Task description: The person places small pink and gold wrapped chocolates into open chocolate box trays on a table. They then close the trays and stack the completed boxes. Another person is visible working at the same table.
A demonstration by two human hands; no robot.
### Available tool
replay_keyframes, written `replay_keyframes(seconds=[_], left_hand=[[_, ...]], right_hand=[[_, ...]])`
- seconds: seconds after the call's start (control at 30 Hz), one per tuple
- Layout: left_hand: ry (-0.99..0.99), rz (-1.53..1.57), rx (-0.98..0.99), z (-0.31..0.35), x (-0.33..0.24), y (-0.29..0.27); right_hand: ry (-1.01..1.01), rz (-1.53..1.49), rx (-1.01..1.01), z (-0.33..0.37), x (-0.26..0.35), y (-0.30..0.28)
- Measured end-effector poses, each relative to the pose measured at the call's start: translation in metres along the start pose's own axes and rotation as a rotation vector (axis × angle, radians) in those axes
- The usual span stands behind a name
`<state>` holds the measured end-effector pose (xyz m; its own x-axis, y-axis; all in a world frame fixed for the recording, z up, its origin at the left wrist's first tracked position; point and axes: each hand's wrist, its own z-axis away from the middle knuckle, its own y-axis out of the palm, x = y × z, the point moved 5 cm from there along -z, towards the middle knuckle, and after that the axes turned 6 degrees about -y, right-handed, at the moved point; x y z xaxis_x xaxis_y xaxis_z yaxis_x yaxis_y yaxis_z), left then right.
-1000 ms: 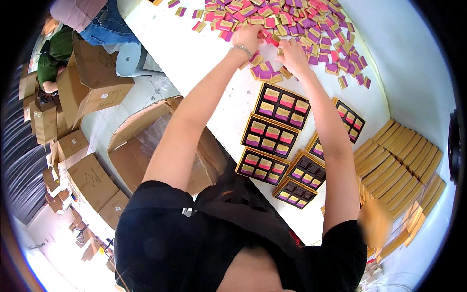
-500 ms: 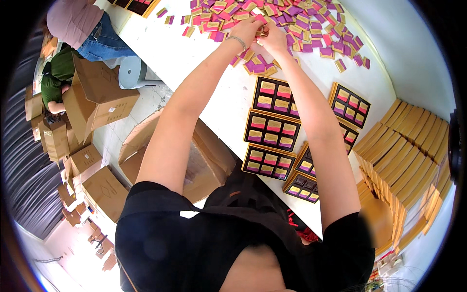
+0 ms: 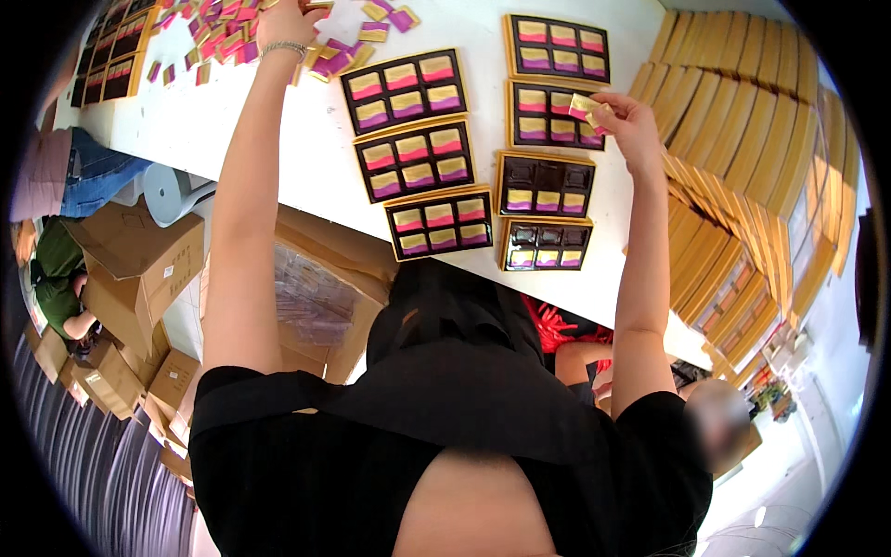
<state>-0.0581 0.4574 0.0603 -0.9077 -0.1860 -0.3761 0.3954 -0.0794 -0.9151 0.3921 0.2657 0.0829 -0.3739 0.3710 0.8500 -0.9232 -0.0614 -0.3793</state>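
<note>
My right hand (image 3: 633,130) pinches small gold-and-pink wrapped chocolates (image 3: 591,111) over the upper right corner of a black tray box (image 3: 520,114). That corner's compartment is hidden behind them. Nearer to me, two boxes (image 3: 522,173) (image 3: 525,234) have gold-and-purple pieces in their lower row and bare upper compartments. A full box (image 3: 557,74) lies beyond. To the left stand three more full boxes (image 3: 402,109) (image 3: 414,151) (image 3: 440,228). My left hand (image 3: 288,26), a chain bracelet at its wrist, reaches to the loose wrapped pieces (image 3: 223,37); the top edge cuts off most of its fingers.
Stacks of gold boxes (image 3: 742,111) rise along the right side of the white table (image 3: 306,153). More black trays (image 3: 116,56) lie at the far left. An open carton (image 3: 325,278) stands below the table edge. Two people and a stool (image 3: 167,193) are at left.
My hands were together over the pile and have parted. The right one has come back to the right-hand boxes with chocolates; the left stays by the pile. The view has shifted.
</note>
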Motion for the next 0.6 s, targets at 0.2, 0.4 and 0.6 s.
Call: replay_keyframes(seconds=[0.2,0.4,0.6], left_hand=[[0.323,0.649,0.605,0.209,-0.143,0.066],[-0.207,0.876,0.832,0.282,-0.135,0.141],[-0.107,0.6,0.69,0.292,-0.142,0.135]], right_hand=[[-0.008,-0.004,0.198,0.067,-0.044,0.025],[-0.022,0.316,-0.007,0.095,-0.073,0.042],[-0.169,0.518,-0.164,0.095,-0.063,0.051]])
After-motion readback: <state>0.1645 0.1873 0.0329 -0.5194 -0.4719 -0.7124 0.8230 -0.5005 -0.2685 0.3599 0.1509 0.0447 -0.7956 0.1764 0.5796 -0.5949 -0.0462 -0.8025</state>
